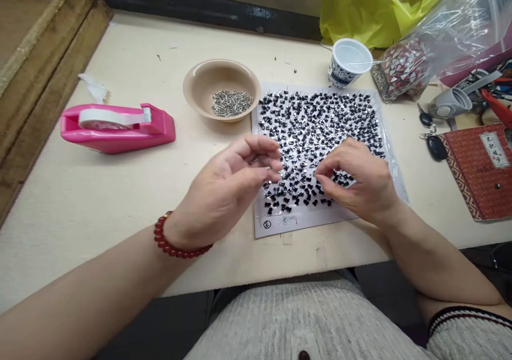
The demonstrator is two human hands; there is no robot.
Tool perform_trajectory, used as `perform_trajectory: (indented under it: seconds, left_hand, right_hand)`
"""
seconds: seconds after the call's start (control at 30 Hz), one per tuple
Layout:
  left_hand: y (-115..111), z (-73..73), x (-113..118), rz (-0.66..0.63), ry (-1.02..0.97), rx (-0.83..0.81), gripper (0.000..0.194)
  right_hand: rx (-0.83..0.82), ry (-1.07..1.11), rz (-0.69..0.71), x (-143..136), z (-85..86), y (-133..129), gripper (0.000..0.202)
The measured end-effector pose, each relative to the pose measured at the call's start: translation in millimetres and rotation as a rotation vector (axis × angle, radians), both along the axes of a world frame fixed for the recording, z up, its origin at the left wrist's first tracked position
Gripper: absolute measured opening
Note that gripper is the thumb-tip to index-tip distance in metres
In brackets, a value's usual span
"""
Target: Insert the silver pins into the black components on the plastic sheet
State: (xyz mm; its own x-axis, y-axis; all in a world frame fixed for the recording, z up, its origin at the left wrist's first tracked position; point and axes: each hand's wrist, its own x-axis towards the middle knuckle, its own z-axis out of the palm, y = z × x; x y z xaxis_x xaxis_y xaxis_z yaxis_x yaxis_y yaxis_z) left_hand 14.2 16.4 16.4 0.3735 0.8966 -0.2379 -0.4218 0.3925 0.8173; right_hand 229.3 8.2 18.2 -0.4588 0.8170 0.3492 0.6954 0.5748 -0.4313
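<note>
Many small black pieces (296,122) with thin pins stand on a white sheet (262,231). My left hand (224,186), with a red bead bracelet (170,247) at its wrist, hovers at the sheet's left edge. Its fingers are curled and close together; what they hold, if anything, is hidden. My right hand (358,181) is over the right part of the sheet, thumb and forefinger pinched near the black pieces. Anything between those fingertips is too small to name. Behind my left hand, a beige bowl (196,90) holds small silvery metal parts (231,103).
A pink tape dispenser (120,136) lies on the left of the table (96,205). Behind the sheet are a patterned cup (340,74), a yellow bag (360,13) and a clear bag of parts (406,66). Black keys (436,148) and a red pouch (480,168) are at the right.
</note>
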Motion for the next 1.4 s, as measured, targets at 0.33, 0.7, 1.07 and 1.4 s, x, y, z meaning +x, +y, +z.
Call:
perform_trajectory:
  seconds: [0.33,0.7,1.07,1.4]
  left_hand:
    - [8.0,0.4,-2.5,0.001,-0.045,-0.173,0.025]
    - [6.6,-4.3,-4.6,-0.066,-0.018,-0.134,0.012]
    - [5.5,-2.4,-4.9,-0.061,0.033,-0.071,0.028]
    - [2.0,-6.1,-3.9,-0.134,0.073,0.017,0.009]
  right_hand:
    - [0.003,-0.337,0.03,-2.7,-9.2,1.9,0.016]
    - [0.055,-0.439,0.058,-2.7,-10.3,3.7,0.019]
    - [0.05,-0.429,0.06,-2.6,-10.3,3.3,0.02]
    - [0.105,-0.307,0.033,3.1,-6.2,1.6,0.01]
